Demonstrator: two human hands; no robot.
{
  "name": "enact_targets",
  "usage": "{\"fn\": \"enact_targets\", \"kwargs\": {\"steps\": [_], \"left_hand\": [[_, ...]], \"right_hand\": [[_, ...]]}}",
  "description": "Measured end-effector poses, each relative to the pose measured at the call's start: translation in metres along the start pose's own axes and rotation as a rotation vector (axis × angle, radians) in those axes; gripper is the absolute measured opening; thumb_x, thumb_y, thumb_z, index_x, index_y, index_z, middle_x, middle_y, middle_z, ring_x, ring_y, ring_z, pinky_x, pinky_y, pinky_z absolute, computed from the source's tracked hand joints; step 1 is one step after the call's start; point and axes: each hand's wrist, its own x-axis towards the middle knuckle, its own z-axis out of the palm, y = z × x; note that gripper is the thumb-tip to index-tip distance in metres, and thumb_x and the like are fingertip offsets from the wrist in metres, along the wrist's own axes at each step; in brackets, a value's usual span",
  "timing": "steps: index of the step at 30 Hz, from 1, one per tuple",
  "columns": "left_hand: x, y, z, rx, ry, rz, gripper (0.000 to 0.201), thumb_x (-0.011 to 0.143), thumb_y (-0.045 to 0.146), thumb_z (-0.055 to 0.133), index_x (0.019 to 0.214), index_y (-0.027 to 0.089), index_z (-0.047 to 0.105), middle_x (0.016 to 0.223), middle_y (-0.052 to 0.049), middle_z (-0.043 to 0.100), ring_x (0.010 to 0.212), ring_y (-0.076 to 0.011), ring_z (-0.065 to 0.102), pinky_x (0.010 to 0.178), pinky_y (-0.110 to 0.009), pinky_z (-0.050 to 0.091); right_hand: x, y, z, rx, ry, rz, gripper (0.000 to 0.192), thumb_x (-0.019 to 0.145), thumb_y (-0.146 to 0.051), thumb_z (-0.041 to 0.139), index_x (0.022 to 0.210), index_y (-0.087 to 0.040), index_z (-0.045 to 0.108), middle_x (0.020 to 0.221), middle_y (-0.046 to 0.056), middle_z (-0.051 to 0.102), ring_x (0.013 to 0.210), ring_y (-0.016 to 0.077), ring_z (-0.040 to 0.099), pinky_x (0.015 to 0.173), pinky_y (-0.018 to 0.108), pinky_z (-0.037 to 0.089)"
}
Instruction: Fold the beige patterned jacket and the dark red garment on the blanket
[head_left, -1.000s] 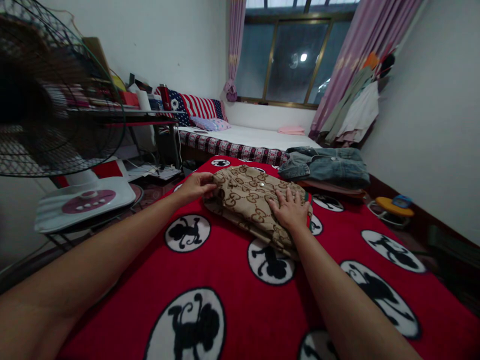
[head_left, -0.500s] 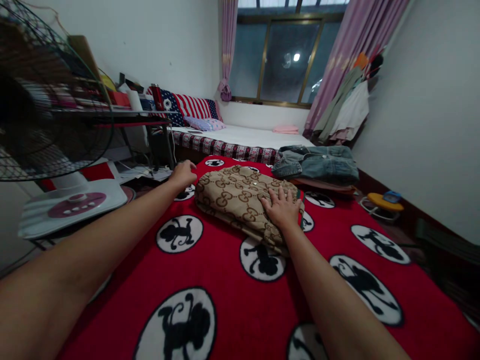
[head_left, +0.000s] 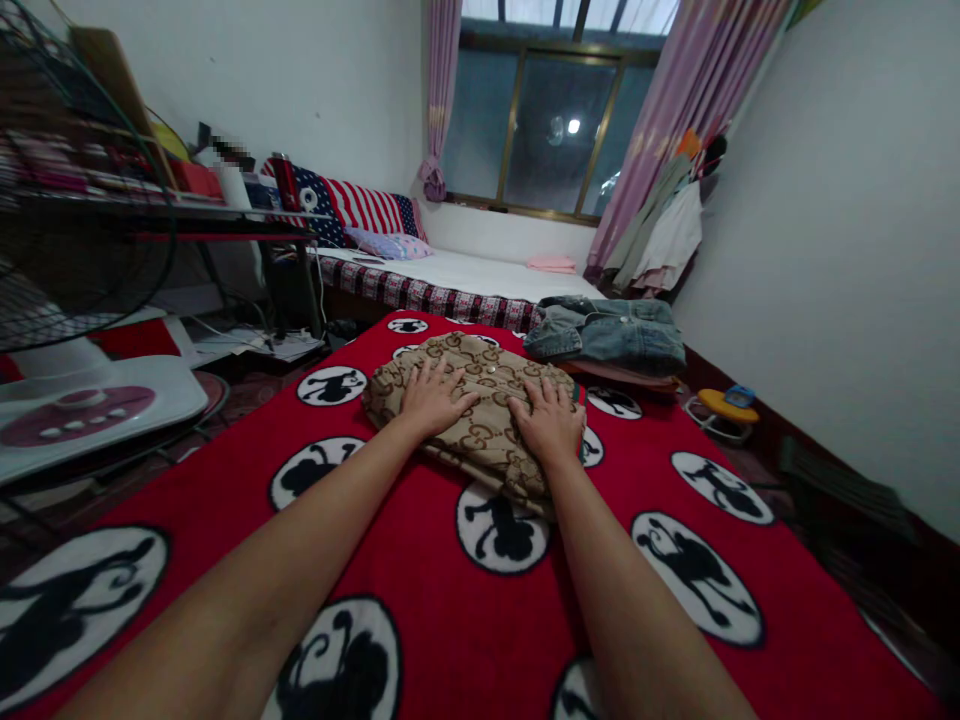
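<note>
Both hands lie flat, palms down with fingers spread, on one folded tan garment [head_left: 480, 415] printed with brown interlocking rings. The left hand [head_left: 433, 398] presses the garment's middle, and the right hand [head_left: 550, 423] presses its right part; neither hand clenches or pinches the cloth. The two hands rest near each other, with a strip of the patterned fabric showing between them. One small pale snap button [head_left: 491, 369] sits on the garment just beyond the hands.

The garment lies on one red blanket [head_left: 420, 560] covered with white ovals holding black monkey figures; the blanket spreads under both forearms and out past the garment on every side. Beyond the garment, to its right, one folded blue denim piece [head_left: 611, 332] lies on top of a darker folded item at the blanket's far edge. Farther beyond the garment stands one bed [head_left: 480, 275] with a white sheet, carrying a striped pillow [head_left: 371, 208] and a small pink folded cloth [head_left: 551, 263]. Left of the garment, one electric fan [head_left: 75, 300] stands on the floor. Right of the garment, past the blanket's edge, a small yellow stool [head_left: 724, 408] sits near the wall.
</note>
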Motion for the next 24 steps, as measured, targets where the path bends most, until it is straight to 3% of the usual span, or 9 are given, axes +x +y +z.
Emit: {"fn": "enact_targets", "kwargs": {"steps": [6, 9, 12, 15, 20, 22, 24], "left_hand": [[-0.002, -0.001, 0.0, -0.002, 0.021, 0.015, 0.072, 0.09, 0.069, 0.03, 0.148, 0.027, 0.037, 0.16, -0.008, 0.021, 0.147, -0.0331, 0.015, 0.118, -0.05, 0.01], [-0.004, 0.0, -0.001, 0.002, 0.03, 0.022, 0.07, 0.09, 0.067, 0.031, 0.148, 0.027, 0.038, 0.16, -0.007, 0.021, 0.147, -0.0323, 0.016, 0.118, -0.049, 0.011], [-0.006, -0.001, -0.001, -0.001, 0.064, 0.034, 0.068, 0.091, 0.064, 0.037, 0.146, 0.025, 0.042, 0.158, -0.009, 0.025, 0.146, -0.0328, 0.019, 0.118, -0.05, 0.012], [-0.007, -0.001, -0.003, -0.048, 0.147, 0.06, 0.061, 0.089, 0.058, 0.047, 0.138, 0.023, 0.052, 0.153, -0.013, 0.035, 0.142, -0.0337, 0.027, 0.116, -0.053, 0.018], [-0.017, 0.027, -0.025, -0.245, 0.351, 0.237, 0.028, 0.087, 0.033, 0.06, 0.108, 0.021, 0.071, 0.138, -0.011, 0.053, 0.129, -0.0265, 0.046, 0.112, -0.044, 0.03], [-0.026, 0.047, -0.039, -0.372, 0.23, 0.381, 0.025, 0.084, 0.037, 0.064, 0.101, 0.021, 0.073, 0.119, -0.008, 0.065, 0.113, -0.0224, 0.058, 0.101, -0.035, 0.041], [-0.036, 0.064, -0.053, -0.433, -0.055, 0.491, 0.032, 0.077, 0.05, 0.069, 0.091, 0.021, 0.074, 0.091, -0.004, 0.072, 0.086, -0.0183, 0.065, 0.078, -0.027, 0.048]], "right_hand": [[0.003, 0.011, 0.0, 0.234, 0.075, 0.05, 0.053, 0.09, -0.053, 0.041, 0.133, -0.026, 0.055, 0.151, 0.004, 0.041, 0.14, 0.0253, 0.031, 0.112, 0.047, 0.025], [0.01, 0.028, 0.0, 0.586, 0.137, 0.12, 0.047, 0.086, -0.043, 0.045, 0.12, -0.016, 0.064, 0.134, 0.01, 0.06, 0.126, 0.0236, 0.051, 0.107, 0.038, 0.036], [0.02, 0.046, 0.001, 1.048, 0.216, 0.282, 0.044, 0.081, -0.034, 0.046, 0.11, -0.009, 0.067, 0.116, 0.015, 0.069, 0.109, 0.0241, 0.063, 0.098, 0.035, 0.046], [0.029, 0.057, 0.003, 1.367, 0.273, 0.431, 0.039, 0.075, -0.03, 0.05, 0.104, -0.01, 0.068, 0.109, 0.015, 0.072, 0.104, 0.0247, 0.066, 0.091, 0.037, 0.051], [0.034, 0.06, -0.002, 1.513, 0.321, 0.524, 0.02, 0.073, -0.022, 0.053, 0.087, -0.017, 0.066, 0.087, 0.006, 0.075, 0.084, 0.0171, 0.071, 0.074, 0.027, 0.056], [0.033, 0.06, -0.008, 1.571, 0.329, 0.556, 0.014, 0.072, -0.021, 0.054, 0.082, -0.019, 0.065, 0.079, 0.002, 0.074, 0.075, 0.0137, 0.071, 0.063, 0.022, 0.055], [0.03, 0.061, -0.014, 1.645, 0.312, 0.592, 0.011, 0.071, -0.02, 0.057, 0.079, -0.019, 0.065, 0.072, -0.001, 0.073, 0.064, 0.0118, 0.069, 0.051, 0.018, 0.05]]}}
